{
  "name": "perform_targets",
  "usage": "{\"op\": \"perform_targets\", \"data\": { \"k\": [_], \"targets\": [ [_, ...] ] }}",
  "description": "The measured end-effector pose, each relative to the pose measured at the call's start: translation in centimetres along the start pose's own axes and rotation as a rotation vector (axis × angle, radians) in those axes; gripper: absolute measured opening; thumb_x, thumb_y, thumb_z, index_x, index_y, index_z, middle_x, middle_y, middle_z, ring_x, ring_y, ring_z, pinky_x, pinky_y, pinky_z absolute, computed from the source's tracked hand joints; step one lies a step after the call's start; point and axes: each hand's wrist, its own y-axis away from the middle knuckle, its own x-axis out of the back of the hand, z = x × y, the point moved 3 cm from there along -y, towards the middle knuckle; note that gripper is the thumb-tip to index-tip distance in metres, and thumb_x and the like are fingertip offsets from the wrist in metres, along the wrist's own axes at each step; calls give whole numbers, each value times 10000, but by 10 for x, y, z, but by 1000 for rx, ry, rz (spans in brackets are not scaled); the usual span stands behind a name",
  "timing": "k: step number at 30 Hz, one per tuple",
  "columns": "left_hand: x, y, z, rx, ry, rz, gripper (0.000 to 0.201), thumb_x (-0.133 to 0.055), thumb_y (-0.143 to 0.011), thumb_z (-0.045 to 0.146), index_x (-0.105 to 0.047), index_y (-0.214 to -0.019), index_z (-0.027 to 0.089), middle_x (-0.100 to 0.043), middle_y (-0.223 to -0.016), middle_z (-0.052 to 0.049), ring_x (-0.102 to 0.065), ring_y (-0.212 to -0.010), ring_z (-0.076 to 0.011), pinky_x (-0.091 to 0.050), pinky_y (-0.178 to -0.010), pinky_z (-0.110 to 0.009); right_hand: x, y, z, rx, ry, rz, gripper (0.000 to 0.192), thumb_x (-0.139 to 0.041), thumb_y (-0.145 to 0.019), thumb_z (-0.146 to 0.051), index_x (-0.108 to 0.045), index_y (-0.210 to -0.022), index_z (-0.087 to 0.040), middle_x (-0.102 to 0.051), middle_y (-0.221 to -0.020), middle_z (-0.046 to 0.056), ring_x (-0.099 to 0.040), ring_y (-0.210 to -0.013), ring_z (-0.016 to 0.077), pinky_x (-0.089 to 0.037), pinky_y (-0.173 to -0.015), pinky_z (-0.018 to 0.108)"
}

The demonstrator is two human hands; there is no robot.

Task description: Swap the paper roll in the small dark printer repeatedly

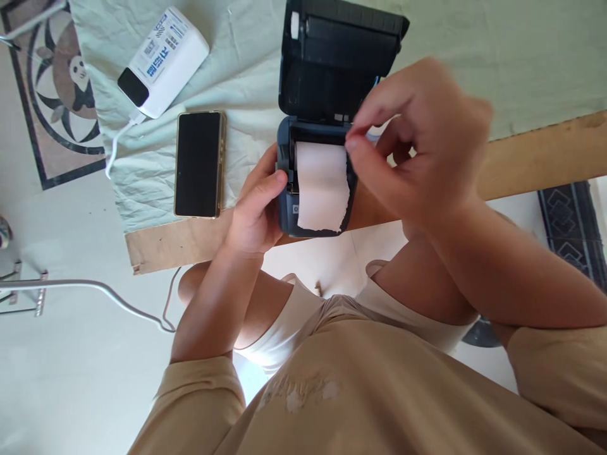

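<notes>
A small dark thermal printer [284, 142] sits at the front edge of the table, its black lid [339, 63] swung up and back. Inside lies a white paper roll [322, 183], its torn end hanging over the printer's front. My left hand [258, 212] grips the printer's left side, thumb on the rim. Over the right side, my right hand [422, 142] is closed in a pinch, thumb and forefinger meeting near the roll's upper right corner. Whatever lies between those fingertips is too small to make out. The hand is slightly blurred.
Left of the printer, a black-screened phone [199, 164] rests on the pale green cloth [512, 57]. Beyond it lies a white power bank [177, 57] with a white cable [116, 142] plugged in. The table's bare wooden edge [545, 155] runs along the front, above my knees.
</notes>
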Motion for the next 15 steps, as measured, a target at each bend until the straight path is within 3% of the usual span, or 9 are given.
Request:
{"op": "perform_targets", "data": {
  "k": [4, 6, 9, 11, 15],
  "targets": [
    [-4, 4, 2, -39, -32, 5, 408, -844, -966, 643, -828, -1169, 290, -860, -1177, -70, -672, -1576, -392, -687, -1061, -416, -9, -1, 2, -56, 365, -345, 171, -663, -1026, -313, -788, -1137, -278, -872, -1203, 27, -779, -941, 253, -474, -652, 372],
    [-5, 6, 2, -40, -21, -17, 387, -836, -989, 625, -834, -1173, 283, -863, -1205, -68, -706, -1549, -373, -699, -1036, -395, -10, -3, 0, -89, 429, -446, 173, -661, -1016, -357, -789, -1121, -305, -882, -1221, 24, -758, -904, 276, -400, -585, 381],
    [-6, 7, 3, -21, -2, -24, 391, -853, -981, 627, -823, -1091, 253, -857, -1202, -78, -771, -1463, -379, -704, -925, -361, -10, -5, 0, -145, 405, -525, 192, -695, -960, -439, -745, -1142, -404, -848, -1019, 6, -679, -736, 304, -422, -562, 411],
    [-6, 6, 2, -18, 3, -28, 397, -868, -961, 625, -820, -1060, 244, -851, -1169, -76, -803, -1403, -374, -692, -841, -332, -8, -8, 0, -178, 347, -544, 277, -739, -900, -409, -727, -1176, -393, -802, -926, 12, -662, -693, 293, -493, -619, 435],
    [-3, 5, -1, -32, 51, -23, 349, -855, -980, 559, -848, -1144, 251, -844, -1090, -50, -828, -1328, -315, -700, -844, -311, 5, -13, -5, -161, 16, -479, 319, -764, -866, -312, -737, -1184, -302, -788, -962, -27, -611, -620, 135, -589, -729, 389]
  ]
}}
